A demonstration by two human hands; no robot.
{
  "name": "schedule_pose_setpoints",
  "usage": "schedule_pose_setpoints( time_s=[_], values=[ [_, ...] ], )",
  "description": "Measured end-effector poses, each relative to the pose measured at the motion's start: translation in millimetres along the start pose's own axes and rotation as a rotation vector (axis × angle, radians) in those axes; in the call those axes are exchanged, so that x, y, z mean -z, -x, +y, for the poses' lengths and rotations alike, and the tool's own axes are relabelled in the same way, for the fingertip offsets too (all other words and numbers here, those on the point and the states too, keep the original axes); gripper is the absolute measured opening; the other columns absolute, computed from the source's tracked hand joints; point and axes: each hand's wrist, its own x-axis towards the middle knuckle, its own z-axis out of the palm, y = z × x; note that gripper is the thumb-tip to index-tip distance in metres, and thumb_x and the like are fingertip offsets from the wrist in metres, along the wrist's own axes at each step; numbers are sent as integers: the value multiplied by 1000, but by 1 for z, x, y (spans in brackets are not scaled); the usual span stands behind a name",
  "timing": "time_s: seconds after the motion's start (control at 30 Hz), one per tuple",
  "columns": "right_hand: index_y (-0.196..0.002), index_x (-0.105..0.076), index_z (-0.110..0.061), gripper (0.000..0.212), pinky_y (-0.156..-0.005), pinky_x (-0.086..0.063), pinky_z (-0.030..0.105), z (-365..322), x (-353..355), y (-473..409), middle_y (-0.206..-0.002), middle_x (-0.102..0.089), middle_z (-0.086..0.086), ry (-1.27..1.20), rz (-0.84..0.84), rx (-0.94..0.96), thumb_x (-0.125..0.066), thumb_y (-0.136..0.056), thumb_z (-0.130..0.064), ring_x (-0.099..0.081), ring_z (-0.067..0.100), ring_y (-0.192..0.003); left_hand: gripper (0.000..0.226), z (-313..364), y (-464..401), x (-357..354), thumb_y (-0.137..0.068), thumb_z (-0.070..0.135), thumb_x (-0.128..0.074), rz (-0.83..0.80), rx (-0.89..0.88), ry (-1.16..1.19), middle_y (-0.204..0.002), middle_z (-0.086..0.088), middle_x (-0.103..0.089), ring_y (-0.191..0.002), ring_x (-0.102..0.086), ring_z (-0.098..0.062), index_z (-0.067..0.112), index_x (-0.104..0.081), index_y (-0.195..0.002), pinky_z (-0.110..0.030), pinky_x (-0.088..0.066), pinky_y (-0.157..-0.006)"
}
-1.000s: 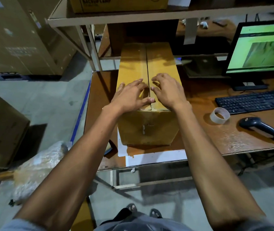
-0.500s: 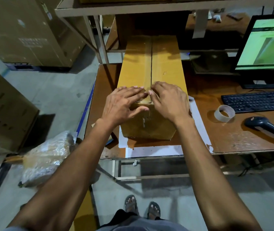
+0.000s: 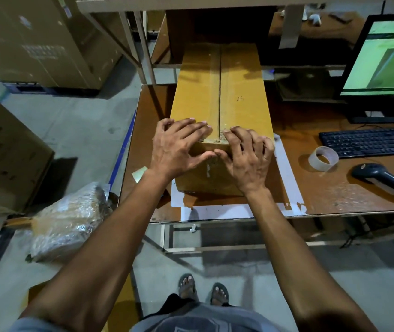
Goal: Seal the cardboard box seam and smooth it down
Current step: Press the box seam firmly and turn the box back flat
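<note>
A long yellow-brown cardboard box (image 3: 239,92) lies lengthwise on the brown table (image 3: 335,192). Its top seam (image 3: 220,87) runs down the middle under a strip of clear tape. My left hand (image 3: 179,147) lies flat with spread fingers over the box's near top edge, left of the seam. My right hand (image 3: 246,156) drapes over the same edge, right of the seam. Both thumbs meet on the box's front face, where the tape end comes down. Neither hand holds anything.
A roll of clear tape (image 3: 323,159), a barcode scanner (image 3: 383,179), a keyboard (image 3: 368,141) and a monitor (image 3: 383,58) sit on the table's right. Large cartons (image 3: 35,39) and a plastic-wrapped bundle (image 3: 68,221) stand on the floor left. A shelf frame (image 3: 143,44) rises behind.
Both hands have slid toward me along the seam, from the top of the box to its near edge. The thumbs now press on the front face.
</note>
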Motion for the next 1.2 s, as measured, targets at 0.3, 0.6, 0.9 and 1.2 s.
schedule_pose_setpoints(
  time_s=[0.3,0.6,0.9,1.2],
  values=[
    [-143,-61,-23,56,-105,-33,48,23,-9,-13,-153,-57,7,-67,-145,19,-46,-107,-63,-46,29,-135,70,9,-17,-6,-102,77,-48,-87,-11,-62,-152,3,-66,-145,-57,-21,28,-63,-150,-48,-41,-107],
    [-151,-51,-25,51,-122,-22,54,25,-23,-2,-158,-40,6,-85,-82,-42,-49,-109,-54,-34,31,-147,68,24,-16,-12,-106,75,-42,-27,91,-80,-148,2,-70,-142,-61,-23,24,-68,-143,-55,-40,-109],
    [-160,-37,-21,75,-126,-13,54,37,-22,12,-159,-49,10,-80,-86,51,-52,-104,-68,-33,32,-150,84,34,7,-22,-93,71,-64,-45,151,-147,-157,-1,-55,-147,-49,-28,26,-44,-161,-56,-33,-114],
    [-155,-45,-25,59,-125,-19,54,28,-18,9,-155,-53,6,-114,-94,-28,-54,-107,-58,-37,29,-146,60,42,3,-16,-109,70,-39,-43,237,-67,-157,8,-58,-148,-51,-25,36,-51,-158,-55,-32,-118]
  ],
)
